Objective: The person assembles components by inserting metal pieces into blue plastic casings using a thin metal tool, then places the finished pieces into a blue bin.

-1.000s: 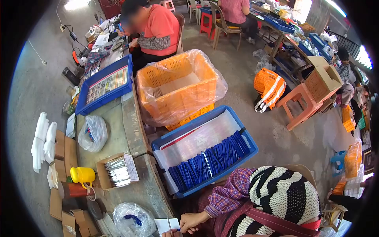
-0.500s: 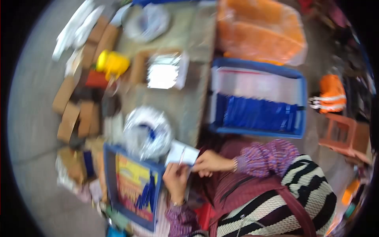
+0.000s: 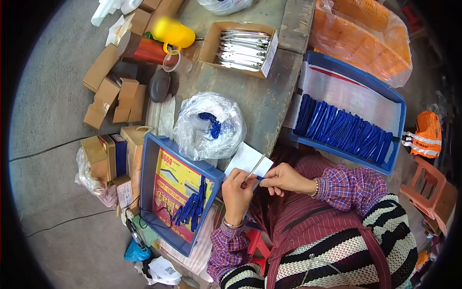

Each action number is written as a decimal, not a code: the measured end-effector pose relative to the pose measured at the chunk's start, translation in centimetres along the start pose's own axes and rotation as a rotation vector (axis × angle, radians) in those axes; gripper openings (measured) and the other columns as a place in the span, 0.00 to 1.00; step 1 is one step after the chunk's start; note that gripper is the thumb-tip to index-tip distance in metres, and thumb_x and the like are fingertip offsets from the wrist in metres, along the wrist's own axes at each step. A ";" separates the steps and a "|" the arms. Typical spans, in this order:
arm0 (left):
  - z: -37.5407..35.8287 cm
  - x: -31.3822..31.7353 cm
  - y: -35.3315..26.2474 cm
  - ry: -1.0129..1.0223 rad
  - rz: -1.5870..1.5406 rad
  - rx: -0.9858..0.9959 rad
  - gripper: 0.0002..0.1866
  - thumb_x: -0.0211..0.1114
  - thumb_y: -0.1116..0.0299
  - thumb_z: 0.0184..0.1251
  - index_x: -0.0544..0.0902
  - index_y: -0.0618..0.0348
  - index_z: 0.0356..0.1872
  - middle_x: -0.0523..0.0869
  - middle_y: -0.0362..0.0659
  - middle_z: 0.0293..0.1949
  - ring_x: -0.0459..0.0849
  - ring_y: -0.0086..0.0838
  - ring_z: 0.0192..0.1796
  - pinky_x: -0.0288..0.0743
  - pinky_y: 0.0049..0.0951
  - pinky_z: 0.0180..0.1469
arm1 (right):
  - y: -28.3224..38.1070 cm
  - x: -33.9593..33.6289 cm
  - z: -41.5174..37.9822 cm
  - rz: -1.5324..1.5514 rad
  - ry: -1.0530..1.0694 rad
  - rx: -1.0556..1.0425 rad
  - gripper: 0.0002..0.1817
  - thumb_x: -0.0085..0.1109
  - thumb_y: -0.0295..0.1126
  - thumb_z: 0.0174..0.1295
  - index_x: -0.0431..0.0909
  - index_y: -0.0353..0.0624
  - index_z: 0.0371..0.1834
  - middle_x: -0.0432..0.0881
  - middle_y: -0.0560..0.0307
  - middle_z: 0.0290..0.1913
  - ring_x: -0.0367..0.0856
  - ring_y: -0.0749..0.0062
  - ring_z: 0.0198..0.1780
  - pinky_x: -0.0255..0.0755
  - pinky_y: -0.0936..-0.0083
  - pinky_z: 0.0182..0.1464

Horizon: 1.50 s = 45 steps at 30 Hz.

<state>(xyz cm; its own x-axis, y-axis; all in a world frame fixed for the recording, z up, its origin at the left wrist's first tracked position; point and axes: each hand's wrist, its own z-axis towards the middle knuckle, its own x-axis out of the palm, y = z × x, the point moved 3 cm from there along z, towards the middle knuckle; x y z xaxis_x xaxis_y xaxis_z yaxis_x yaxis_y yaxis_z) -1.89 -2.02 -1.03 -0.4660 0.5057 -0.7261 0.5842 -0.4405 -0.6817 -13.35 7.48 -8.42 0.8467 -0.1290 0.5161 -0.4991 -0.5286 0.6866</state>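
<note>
My left hand [image 3: 236,192] is closed, its thumb and fingertips pinching a thin metal rod [image 3: 257,164] that slants up and right. My right hand [image 3: 285,179] comes from the other side, finger and thumb pinched near the rod's lower end. A small dark blue piece [image 3: 260,177] shows at its fingertips, mostly covered. Behind the rod is a white card [image 3: 244,158], beside a clear plastic bag [image 3: 187,137] with small blue pieces [image 3: 211,124] inside.
A blue tray [image 3: 346,57] of slender blue pieces stands right; another blue tray [image 3: 219,176] with fewer stands left. On the table [image 3: 269,103] sits a cardboard box [image 3: 209,45] of shiny metal strips. A yellow cup [image 3: 180,36], cartons [image 3: 103,101] and an orange crate [image 3: 361,36] surround it.
The view has shifted and sharpened, so the table things sit differently in frame. Both hands stay close together at the white card, still pinching.
</note>
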 end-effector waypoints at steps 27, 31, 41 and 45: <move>-1.5 -0.8 -0.5 -0.056 -0.707 -0.212 0.03 0.58 0.82 0.61 0.76 0.63 0.33 0.79 0.42 0.32 0.76 0.22 0.30 0.70 0.22 0.31 | 0.1 0.1 -0.1 -0.048 -0.030 -0.030 0.11 0.59 0.32 0.62 0.83 0.34 0.31 0.81 0.58 0.20 0.75 0.83 0.16 0.69 0.85 0.18; -1.5 -1.4 -1.0 -0.089 -0.991 -0.046 0.06 0.53 0.71 0.72 0.70 0.61 0.43 0.79 0.50 0.42 0.79 0.36 0.47 0.71 0.38 0.57 | -0.2 0.2 0.0 -0.039 -0.032 -0.047 0.13 0.59 0.34 0.61 0.83 0.33 0.29 0.80 0.58 0.19 0.75 0.83 0.15 0.70 0.85 0.17; -2.8 -0.4 -2.6 -0.230 -0.329 0.379 0.10 0.56 0.82 0.60 0.72 0.63 0.42 0.80 0.53 0.40 0.82 0.45 0.42 0.74 0.44 0.54 | -0.5 0.2 0.1 -0.043 -0.057 -0.050 0.13 0.59 0.34 0.61 0.82 0.34 0.28 0.80 0.59 0.18 0.75 0.83 0.15 0.70 0.84 0.17; -3.0 0.3 -1.2 -0.269 -0.684 0.330 0.07 0.52 0.81 0.65 0.68 0.61 0.41 0.81 0.53 0.37 0.81 0.43 0.44 0.72 0.54 0.57 | -0.3 0.3 0.0 -0.077 -0.078 -0.069 0.13 0.59 0.34 0.61 0.81 0.34 0.26 0.80 0.58 0.18 0.75 0.83 0.15 0.71 0.84 0.17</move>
<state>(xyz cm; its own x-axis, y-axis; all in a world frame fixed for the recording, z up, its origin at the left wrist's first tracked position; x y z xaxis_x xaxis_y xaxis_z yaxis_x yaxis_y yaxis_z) -0.78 0.90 -0.14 -0.8183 0.5648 -0.1064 -0.0953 -0.3158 -0.9440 -12.95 7.60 -8.42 0.8932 -0.1564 0.4216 -0.4417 -0.4810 0.7573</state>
